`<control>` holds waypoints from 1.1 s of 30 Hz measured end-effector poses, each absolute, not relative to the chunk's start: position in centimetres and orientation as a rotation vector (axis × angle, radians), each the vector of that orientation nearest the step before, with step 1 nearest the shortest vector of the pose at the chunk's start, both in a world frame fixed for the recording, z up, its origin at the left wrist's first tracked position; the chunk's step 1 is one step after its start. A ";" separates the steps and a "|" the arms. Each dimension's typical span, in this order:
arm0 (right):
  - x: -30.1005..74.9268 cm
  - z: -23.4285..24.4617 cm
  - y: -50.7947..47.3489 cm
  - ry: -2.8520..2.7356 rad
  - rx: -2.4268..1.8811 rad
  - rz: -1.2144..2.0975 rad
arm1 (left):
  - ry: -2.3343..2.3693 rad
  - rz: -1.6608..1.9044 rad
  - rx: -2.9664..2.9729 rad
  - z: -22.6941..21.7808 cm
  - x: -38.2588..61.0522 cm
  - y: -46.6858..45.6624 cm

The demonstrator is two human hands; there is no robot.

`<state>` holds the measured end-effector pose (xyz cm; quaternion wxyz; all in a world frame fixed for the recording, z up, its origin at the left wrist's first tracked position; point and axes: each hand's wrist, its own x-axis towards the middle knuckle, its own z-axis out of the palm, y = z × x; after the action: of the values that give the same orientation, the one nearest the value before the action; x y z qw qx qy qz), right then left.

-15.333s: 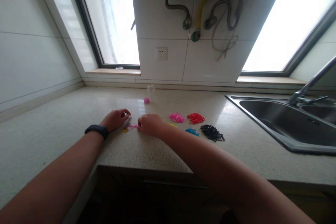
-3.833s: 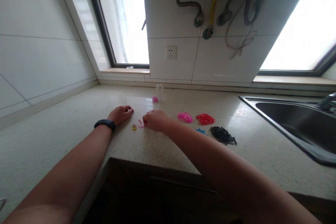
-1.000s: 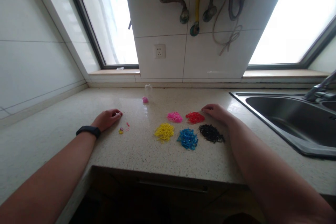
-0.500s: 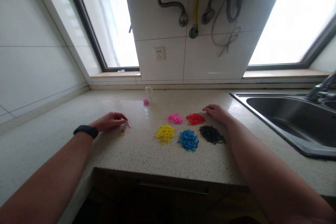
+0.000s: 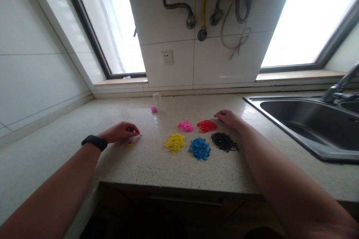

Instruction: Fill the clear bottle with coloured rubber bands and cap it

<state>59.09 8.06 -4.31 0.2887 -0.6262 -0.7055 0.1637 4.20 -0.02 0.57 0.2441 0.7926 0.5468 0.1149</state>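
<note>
My left hand [image 5: 127, 132], a dark band on its wrist, pinches a small red rubber band [image 5: 140, 134] at its fingertips. Just below that hand lies a tiny yellow and dark bit [image 5: 129, 143], too small to name. My right hand [image 5: 227, 117] rests on the counter with its fingers loosely stretched, beside a pile of red rubber bands [image 5: 206, 126]; I see nothing in it. Between the hands are piles of pink rubber bands [image 5: 185, 126], yellow rubber bands [image 5: 174, 143], blue rubber bands [image 5: 199, 148] and black rubber bands [image 5: 224, 142].
A clear little bottle [image 5: 157, 100] and a pink cap-like piece [image 5: 153, 109] are toward the back of the speckled counter [image 5: 134, 168]. At the right is a steel sink [image 5: 291, 119] with a faucet [image 5: 336, 91]. A socket [image 5: 167, 58] and pipes are on the tiled wall.
My left hand has moved slightly right and down over the small pieces, and a red rubber band now sticks out from its fingertips. My right hand stays by the red pile. The view has shifted slightly.
</note>
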 end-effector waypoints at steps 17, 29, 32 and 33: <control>59.0 -4.6 8.5 -1.885 -1.786 0.363 | 0.973 0.837 1.628 2.4 16.2 -5.0; 58.6 -4.3 8.3 -1.897 -1.851 0.289 | 0.791 0.908 1.369 2.9 19.5 -7.0; 58.5 -4.2 8.2 -1.889 -1.883 0.262 | 0.740 0.903 1.351 3.4 20.5 -7.8; 58.4 -4.2 8.2 -1.887 -1.891 0.257 | 0.723 0.899 1.346 3.5 20.9 -8.1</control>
<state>58.41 8.23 -4.23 0.2269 -0.6862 -0.6848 0.0932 20.86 -8.13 3.51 0.6322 0.5882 0.3161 0.3930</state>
